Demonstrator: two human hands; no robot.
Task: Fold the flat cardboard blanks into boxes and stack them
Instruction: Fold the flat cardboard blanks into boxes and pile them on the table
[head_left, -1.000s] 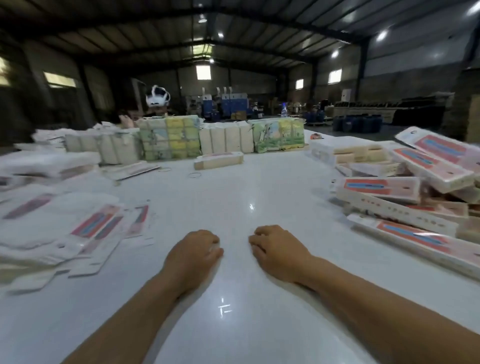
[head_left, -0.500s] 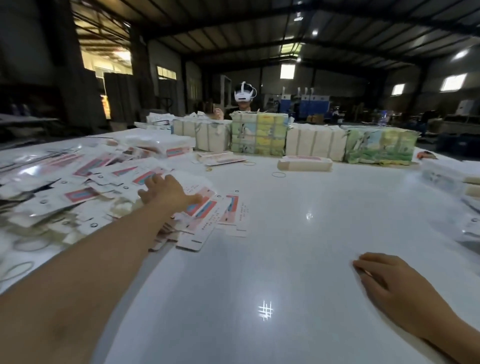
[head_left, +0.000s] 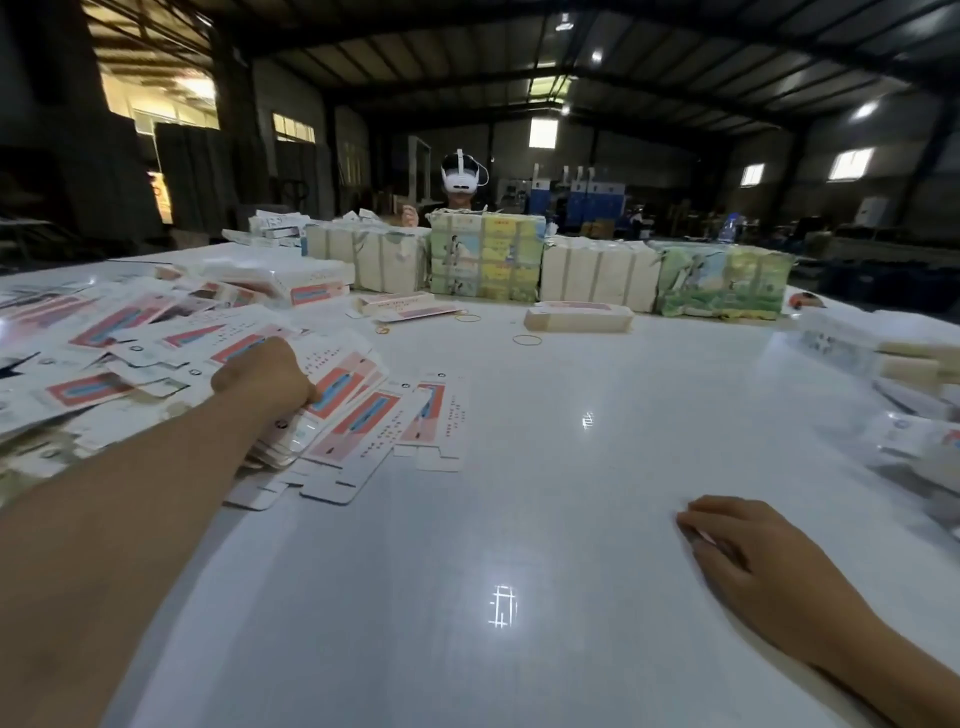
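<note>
1. Change: a second ago both hands lay side by side on bare table in front of the body. Now the left hand (head_left: 265, 382) is out on the fan of flat blanks (head_left: 358, 415) at the left, and the view has swung left with it.
2. Half a second ago that hand was already on the pile; since then it has closed down on the top sheets. Fingers curl under at the near edge of the fan. It looks like a grip on one or a few blanks, but the fingertips are hidden, so I can't say how many.
3. Right hand (head_left: 753, 561) sits on the white table (head_left: 519, 519) at lower right, fingers loosely bent, holding nothing. It has barely moved.
4. Meaning: this is the pick-up of the next blank; no folding has started on it.
5. Task items: loose blanks cover the left side of the table; one folded box (head_left: 578, 318) lies far centre, more folded boxes (head_left: 914, 364) are piled at the right edge, blurred.
6. Edges: the fan's lowest blanks stick out toward the open centre, tabs free, easy to catch on a pull.
7. Room: the centre between the hands is bare apart from rubber bands (head_left: 527, 340) farther back. Bundled packs (head_left: 488, 257) wall off the far side, with another person (head_left: 462, 179) behind them.
8. Risk, my guess: dragging neighbouring blanks along with the one wanted.
</note>
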